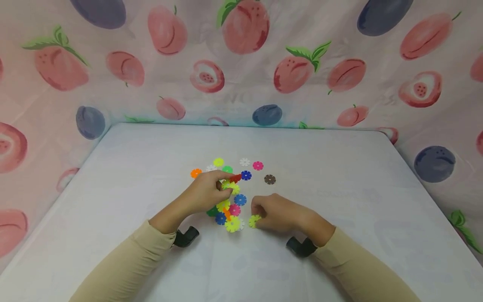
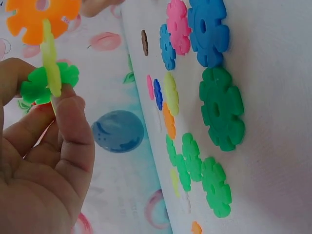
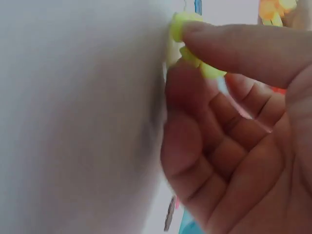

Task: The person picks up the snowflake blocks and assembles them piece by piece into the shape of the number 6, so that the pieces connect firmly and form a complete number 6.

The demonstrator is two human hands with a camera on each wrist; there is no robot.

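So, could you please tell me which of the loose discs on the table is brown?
The brown disc lies alone at the right edge of the scatter, beyond the right hand, right of the dark blue disc.

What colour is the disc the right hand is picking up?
Yellow-green disc, pinched by the right hand; clearest in the right wrist view.

White-covered table [image 1: 339, 201]: coloured snowflake discs [image 1: 234, 197] clustered at centre, a brown disc [image 1: 269, 179] just right of them.

Beige long sleeves [image 1: 124, 260], blk wrist cams [image 1: 185, 237].
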